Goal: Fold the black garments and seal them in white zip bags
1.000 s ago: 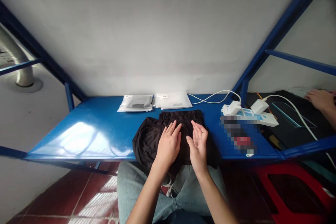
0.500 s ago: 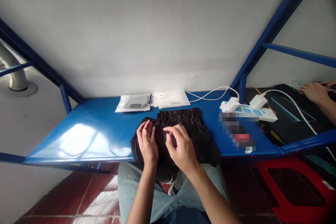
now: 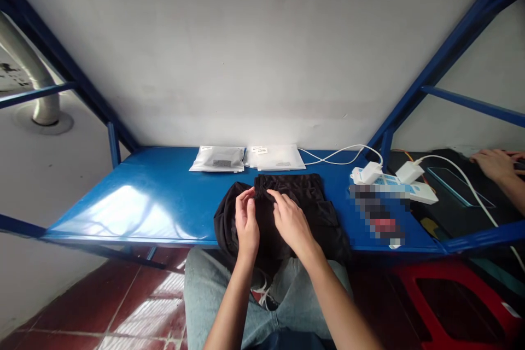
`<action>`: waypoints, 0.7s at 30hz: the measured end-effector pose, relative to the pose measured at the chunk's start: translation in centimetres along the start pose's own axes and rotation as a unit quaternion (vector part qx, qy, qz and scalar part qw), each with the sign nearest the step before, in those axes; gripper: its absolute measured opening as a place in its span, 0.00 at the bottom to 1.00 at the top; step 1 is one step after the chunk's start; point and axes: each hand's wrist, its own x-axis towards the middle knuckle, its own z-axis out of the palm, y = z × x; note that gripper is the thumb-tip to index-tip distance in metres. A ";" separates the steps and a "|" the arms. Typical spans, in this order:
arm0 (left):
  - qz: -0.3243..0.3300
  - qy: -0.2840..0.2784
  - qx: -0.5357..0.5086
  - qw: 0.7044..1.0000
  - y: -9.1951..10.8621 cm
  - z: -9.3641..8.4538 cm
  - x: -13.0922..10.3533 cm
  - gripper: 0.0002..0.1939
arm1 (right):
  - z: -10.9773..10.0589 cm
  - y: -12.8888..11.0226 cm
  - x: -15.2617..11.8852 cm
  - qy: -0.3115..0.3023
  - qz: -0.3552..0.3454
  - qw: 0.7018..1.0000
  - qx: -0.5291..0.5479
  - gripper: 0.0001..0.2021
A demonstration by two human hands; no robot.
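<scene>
Black cloth (image 3: 266,232) spills over near edge of blue table (image 3: 180,178). Your left hand (image 3: 248,224) curves loosely, right hand (image 3: 292,221) points forefinger toward gathers (image 3: 260,190); whether either pinches cloth, cannot tell. Step appears to be arranging gathers; next move calls for light fingertip control.

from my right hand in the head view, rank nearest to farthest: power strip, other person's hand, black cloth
1. Black cloth: directly beneath your right hand
2. Power strip: off to the right
3. Other person's hand: far right, beyond the strip
</scene>
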 end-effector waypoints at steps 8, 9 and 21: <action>0.126 -0.182 0.242 0.945 1.8 5.8 -1.6 0.22 | -4.3 5.2 -0.7 0.112 0.024 0.970 0.213 0.18; 0.139 -0.210 0.281 0.926 1.7 6.8 -2.0 0.24 | -4.8 6.1 -1.3 0.131 0.035 0.970 0.204 0.18; 0.135 -0.344 0.392 0.842 0.1 8.4 -2.3 0.24 | -4.7 11.2 -5.1 0.167 0.093 0.978 -0.081 0.17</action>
